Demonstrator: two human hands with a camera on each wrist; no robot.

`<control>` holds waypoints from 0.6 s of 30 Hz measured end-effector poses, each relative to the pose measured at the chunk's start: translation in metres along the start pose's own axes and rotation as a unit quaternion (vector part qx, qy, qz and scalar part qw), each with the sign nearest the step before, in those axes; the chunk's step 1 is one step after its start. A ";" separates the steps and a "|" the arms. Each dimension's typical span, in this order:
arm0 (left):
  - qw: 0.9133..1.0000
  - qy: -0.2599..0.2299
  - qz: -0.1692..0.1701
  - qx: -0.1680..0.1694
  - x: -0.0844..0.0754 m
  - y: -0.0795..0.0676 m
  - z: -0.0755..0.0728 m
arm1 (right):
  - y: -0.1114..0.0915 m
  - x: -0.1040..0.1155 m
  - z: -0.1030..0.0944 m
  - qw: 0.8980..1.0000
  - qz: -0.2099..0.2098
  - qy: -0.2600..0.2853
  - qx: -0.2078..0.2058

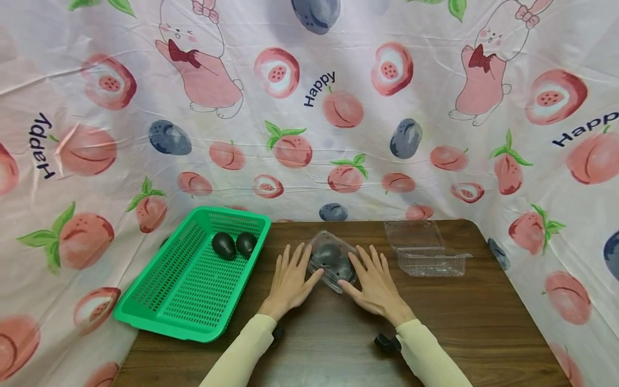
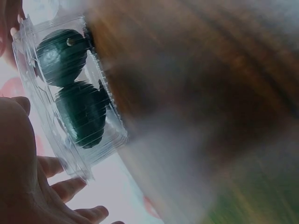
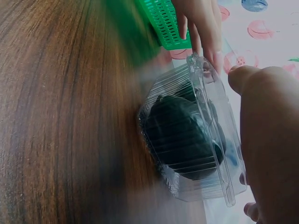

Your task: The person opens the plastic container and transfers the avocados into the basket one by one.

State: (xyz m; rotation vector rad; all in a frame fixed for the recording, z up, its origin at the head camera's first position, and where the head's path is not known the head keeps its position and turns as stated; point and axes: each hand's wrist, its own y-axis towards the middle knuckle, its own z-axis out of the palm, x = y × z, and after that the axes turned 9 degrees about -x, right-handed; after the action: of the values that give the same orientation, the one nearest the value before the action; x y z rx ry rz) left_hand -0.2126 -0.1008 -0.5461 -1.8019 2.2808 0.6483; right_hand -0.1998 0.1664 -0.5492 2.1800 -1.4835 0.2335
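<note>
A clear plastic clamshell box [image 1: 331, 262], lid down, sits turned at an angle on the table between the two hands. Inside it lie two dark green avocados [image 2: 80, 114], side by side. The left hand [image 1: 290, 281] touches the box's left side with its fingers spread and nearly straight. On the opposite side the right hand [image 1: 375, 283] lies along the lid's edge, thumb toward the near corner, fingers extended. In the right wrist view the nearer avocado [image 3: 182, 137] partly covers the other.
Left of the hands stands a green plastic basket [image 1: 179, 322] with two more avocados [image 1: 224, 246] at its far end. A second clear clamshell box [image 1: 432, 262] stands with its lid raised at the back right. A fruit-printed cloth [image 1: 300, 118] hangs behind the brown table [image 1: 464, 322].
</note>
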 end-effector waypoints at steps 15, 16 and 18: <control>0.998 0.008 0.056 0.007 0.004 -0.035 -0.005 | -0.014 -0.003 -0.006 1.000 -0.014 0.006 -0.025; 0.998 0.009 0.060 0.003 0.004 -0.038 -0.006 | -0.014 -0.004 -0.006 1.000 -0.016 0.004 -0.025; 0.998 0.014 0.068 -0.005 0.004 -0.042 -0.006 | -0.016 -0.005 -0.005 0.999 -0.023 0.001 -0.028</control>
State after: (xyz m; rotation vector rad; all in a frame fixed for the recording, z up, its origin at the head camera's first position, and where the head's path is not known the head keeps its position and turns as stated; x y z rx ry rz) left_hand -0.1725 -0.1148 -0.5520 -1.6812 2.4395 0.6605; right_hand -0.1864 0.1775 -0.5518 2.1663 -1.4214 0.1763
